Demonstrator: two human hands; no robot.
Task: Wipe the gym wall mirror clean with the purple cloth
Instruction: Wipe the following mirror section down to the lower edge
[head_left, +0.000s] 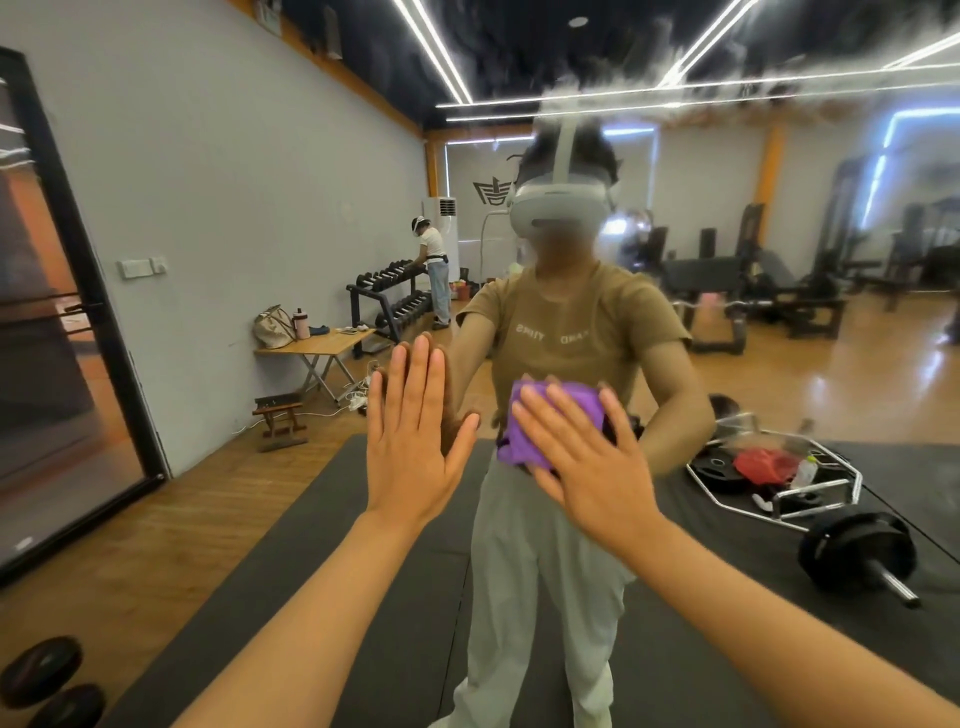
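- Two bare forearms are seen reaching forward from the bottom edge towards the mirror (779, 234).
- The left hand (415, 441) is laid flat against the glass, fingers straight and close together, pointing up; nothing is held in it.
- The right hand (587, 462) is spread open with its palm pressed on the purple cloth (540, 421), which is bunched between the hand and the glass, just right of the left hand.
- Both hands are met by their own reflections in the glass.
- Whitish smears are seen across the upper part of the mirror.
- Reflected behind the hands is the person, in a tan shirt, pale trousers and a white headset (558, 202), standing on a dark floor mat (311, 519).
- A barbell (852, 551) is reflected lying on the mat at the right.
- Farther back, a folding table (317, 345) and a dumbbell rack (387, 296) are reflected, with another person (434, 265) bent over the rack.
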